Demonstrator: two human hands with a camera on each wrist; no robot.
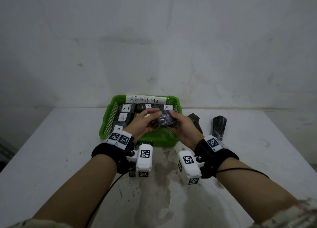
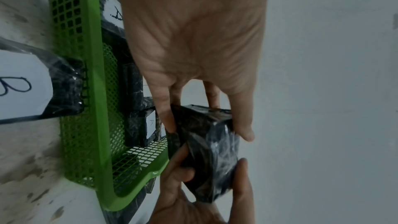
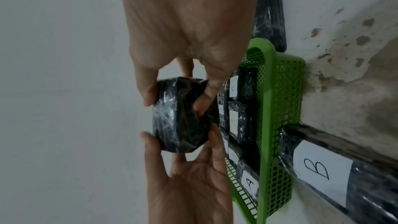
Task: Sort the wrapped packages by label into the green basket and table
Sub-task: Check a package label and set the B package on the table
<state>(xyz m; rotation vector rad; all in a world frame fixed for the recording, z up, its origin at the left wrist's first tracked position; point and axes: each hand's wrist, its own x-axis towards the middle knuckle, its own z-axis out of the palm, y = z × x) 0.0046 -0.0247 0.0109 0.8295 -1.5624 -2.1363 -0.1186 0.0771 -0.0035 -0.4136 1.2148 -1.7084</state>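
While your left hand (image 1: 143, 123) and right hand (image 1: 181, 128) grip opposite ends, the wrapped package (image 1: 163, 121) sits between them. Fingers curl around it above the green basket (image 1: 109, 118).

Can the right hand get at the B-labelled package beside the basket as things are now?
Probably not yet. The right hand and left hand both grip a wrapped package over the green basket; the B-labelled package itself lies uncovered on the table.

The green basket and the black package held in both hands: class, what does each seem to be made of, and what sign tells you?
Green basket: apparently moulded plastic, with a smooth rim and regular square mesh walls.
Black package, held by the left hand and right hand: glossy crinkled film, probably plastic wrap, judging by its white glints and creases. Contents hidden.
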